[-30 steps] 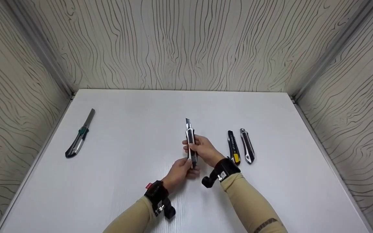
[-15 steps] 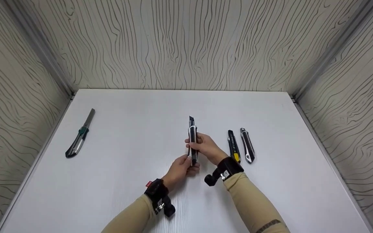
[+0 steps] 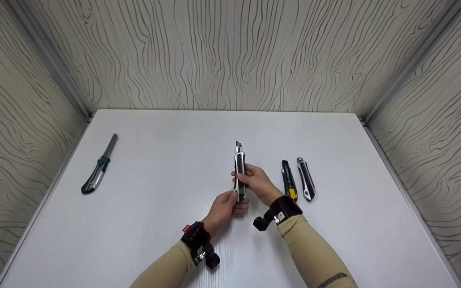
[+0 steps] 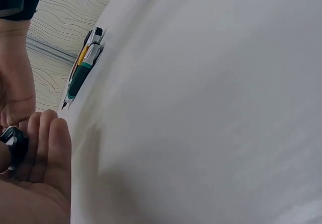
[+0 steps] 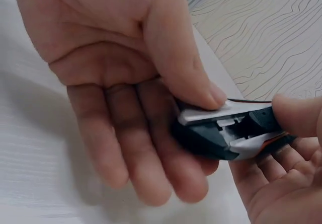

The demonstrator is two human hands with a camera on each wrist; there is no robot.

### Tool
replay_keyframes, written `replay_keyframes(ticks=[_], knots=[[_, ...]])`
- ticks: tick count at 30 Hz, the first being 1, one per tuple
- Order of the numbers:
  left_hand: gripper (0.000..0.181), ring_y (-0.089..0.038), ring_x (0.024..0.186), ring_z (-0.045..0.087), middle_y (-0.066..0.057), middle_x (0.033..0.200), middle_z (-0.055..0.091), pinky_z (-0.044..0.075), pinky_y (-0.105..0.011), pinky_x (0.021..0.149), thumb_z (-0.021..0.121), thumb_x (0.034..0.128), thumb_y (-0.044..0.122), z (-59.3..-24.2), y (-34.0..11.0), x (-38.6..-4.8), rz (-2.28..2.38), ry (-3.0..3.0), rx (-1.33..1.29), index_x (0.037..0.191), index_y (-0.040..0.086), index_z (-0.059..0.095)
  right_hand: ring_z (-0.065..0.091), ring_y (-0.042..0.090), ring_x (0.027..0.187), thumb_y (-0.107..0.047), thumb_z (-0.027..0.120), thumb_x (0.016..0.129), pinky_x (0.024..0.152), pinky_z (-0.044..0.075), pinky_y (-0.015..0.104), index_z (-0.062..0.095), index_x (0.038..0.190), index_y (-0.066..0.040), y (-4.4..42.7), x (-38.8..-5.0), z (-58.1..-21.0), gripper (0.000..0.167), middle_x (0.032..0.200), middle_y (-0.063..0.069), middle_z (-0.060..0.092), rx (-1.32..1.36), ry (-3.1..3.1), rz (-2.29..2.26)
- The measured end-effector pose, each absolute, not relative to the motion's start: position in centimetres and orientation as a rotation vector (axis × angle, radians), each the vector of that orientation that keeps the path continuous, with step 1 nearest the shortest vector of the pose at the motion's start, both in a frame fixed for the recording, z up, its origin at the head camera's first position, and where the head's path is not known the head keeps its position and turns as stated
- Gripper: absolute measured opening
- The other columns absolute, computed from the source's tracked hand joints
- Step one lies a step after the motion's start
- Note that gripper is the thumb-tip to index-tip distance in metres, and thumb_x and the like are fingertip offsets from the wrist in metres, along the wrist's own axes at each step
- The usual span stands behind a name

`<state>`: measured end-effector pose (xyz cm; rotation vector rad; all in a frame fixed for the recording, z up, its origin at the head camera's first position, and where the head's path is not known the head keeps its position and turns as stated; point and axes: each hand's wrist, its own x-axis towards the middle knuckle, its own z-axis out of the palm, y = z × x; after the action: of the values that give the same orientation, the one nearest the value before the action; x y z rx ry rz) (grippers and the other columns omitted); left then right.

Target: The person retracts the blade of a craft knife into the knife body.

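Note:
Both hands hold one silver-and-black snap-off utility knife (image 3: 239, 170) above the middle of the white table, its short blade pointing away from me. My left hand (image 3: 223, 209) pinches the butt end between thumb and fingers. Further up the handle, my right hand (image 3: 257, 183) grips it with the thumb on its upper face. Close up in the right wrist view, the knife's dark end (image 5: 206, 138) lies between the left thumb and fingers, with the right thumb (image 5: 297, 116) farther along. In the left wrist view only the knife's end (image 4: 17, 146) shows; the rest is hidden.
Right of the hands lie a black utility knife (image 3: 289, 181) with a yellow part and a silver-and-dark one (image 3: 306, 179). At the left a green-and-black utility knife (image 3: 97, 173) lies with its long blade out. Wood-patterned panels (image 3: 222, 56) enclose the table (image 3: 166, 160).
Both hands and the utility knife have shifted slightly right and away from me. The knife's tilt has changed slightly. The other knives lie where they were.

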<state>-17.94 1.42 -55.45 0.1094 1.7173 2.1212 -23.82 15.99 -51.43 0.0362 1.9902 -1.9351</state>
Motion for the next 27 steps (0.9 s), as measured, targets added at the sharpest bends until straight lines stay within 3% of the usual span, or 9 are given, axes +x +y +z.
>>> replay_keyframes(ticks=[7, 14, 21, 27], knots=[[0.038, -0.017, 0.086, 0.069, -0.027, 0.107, 0.067, 0.059, -0.038, 0.081, 0.036, 0.1064, 0.015, -55.52, 1.34, -17.91, 2.117, 1.799, 0.16, 0.12, -0.017, 0.051, 0.066, 0.017, 0.106, -0.009, 0.052, 0.1, 0.094, 0.052, 0.029, 0.044, 0.139, 0.003, 15.8, -23.63, -51.49, 0.042, 0.127, 0.021, 0.063, 0.07, 1.866, -2.015], [0.037, -0.014, 0.079, 0.066, -0.018, 0.097, 0.068, 0.058, -0.036, 0.076, 0.036, 0.1063, 0.015, -55.58, 1.49, -18.06, 2.138, 1.792, 0.162, 0.116, -0.018, 0.051, 0.068, 0.017, 0.102, -0.007, 0.05, 0.1, 0.092, 0.054, 0.03, 0.047, 0.134, 0.007, 15.38, -23.48, -51.85, 0.037, 0.125, 0.022, 0.063, 0.121, 1.87, -2.064], [0.036, -0.015, 0.08, 0.068, -0.022, 0.099, 0.069, 0.058, -0.034, 0.077, 0.037, 0.1057, 0.013, -55.27, 1.51, -17.92, 2.106, 1.795, 0.125, 0.116, -0.018, 0.052, 0.068, 0.017, 0.102, -0.004, 0.051, 0.098, 0.093, 0.054, 0.031, 0.044, 0.136, 0.01, 15.34, -23.6, -52.12, 0.041, 0.127, 0.024, 0.062, 0.096, 1.889, -2.059], [0.035, -0.013, 0.077, 0.066, -0.013, 0.091, 0.068, 0.058, -0.032, 0.074, 0.037, 0.1052, 0.012, -55.13, 1.49, -18.02, 2.13, 1.761, 0.117, 0.112, -0.018, 0.053, 0.067, 0.017, 0.104, -0.002, 0.051, 0.097, 0.094, 0.053, 0.031, 0.045, 0.137, 0.007, 15.43, -23.58, -52.06, 0.041, 0.129, 0.023, 0.061, 0.08, 1.897, -2.05]])
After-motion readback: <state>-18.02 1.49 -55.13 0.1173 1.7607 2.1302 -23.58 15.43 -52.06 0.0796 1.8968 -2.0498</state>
